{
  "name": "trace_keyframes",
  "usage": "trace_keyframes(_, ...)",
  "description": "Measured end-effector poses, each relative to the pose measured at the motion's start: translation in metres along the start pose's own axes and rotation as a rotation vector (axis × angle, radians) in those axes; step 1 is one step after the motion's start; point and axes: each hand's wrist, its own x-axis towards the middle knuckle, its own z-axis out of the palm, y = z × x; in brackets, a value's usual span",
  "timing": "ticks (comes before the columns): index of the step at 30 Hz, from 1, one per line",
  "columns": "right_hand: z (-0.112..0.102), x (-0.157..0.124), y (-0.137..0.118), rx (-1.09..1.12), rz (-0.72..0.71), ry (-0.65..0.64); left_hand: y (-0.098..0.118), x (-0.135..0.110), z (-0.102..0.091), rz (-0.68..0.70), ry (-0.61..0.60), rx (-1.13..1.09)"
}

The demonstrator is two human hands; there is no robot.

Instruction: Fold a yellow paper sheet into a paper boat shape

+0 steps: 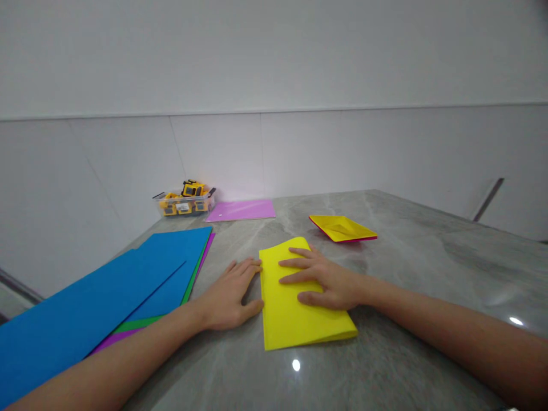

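Observation:
A folded sheet of yellow paper lies on the grey marbled table right in front of me, its right side bulging up in a soft fold. My right hand rests flat on top of it with the fingers spread toward the left. At the paper's left edge is my left hand, palm down, its fingertips and thumb touching that edge. Neither hand grips anything. Beyond my right hand sits a folded paper boat, yellow inside and red underneath.
Blue sheets lie over green and purple ones at the left, close to my left forearm. A clear plastic box of yellow toy vehicles stands at the back left, beside a pale purple sheet. A wall rises behind the table.

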Motion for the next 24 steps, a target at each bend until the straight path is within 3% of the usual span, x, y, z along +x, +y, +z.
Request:
trace_keyframes(7, -0.008, -0.003, -0.002, 0.057, 0.029, 0.015, -0.006, -0.007, 0.004, -0.006, 0.001, -0.005)
trace_keyframes(17, 0.002, 0.000, 0.001, 0.013, 0.011, 0.023, -0.001, -0.005, 0.002, 0.079, 0.172, -0.008)
trace_keyframes(24, 0.000, 0.000, -0.001, 0.025, 0.003, 0.004, -0.005, 0.003, 0.000, 0.095, 0.227, -0.021)
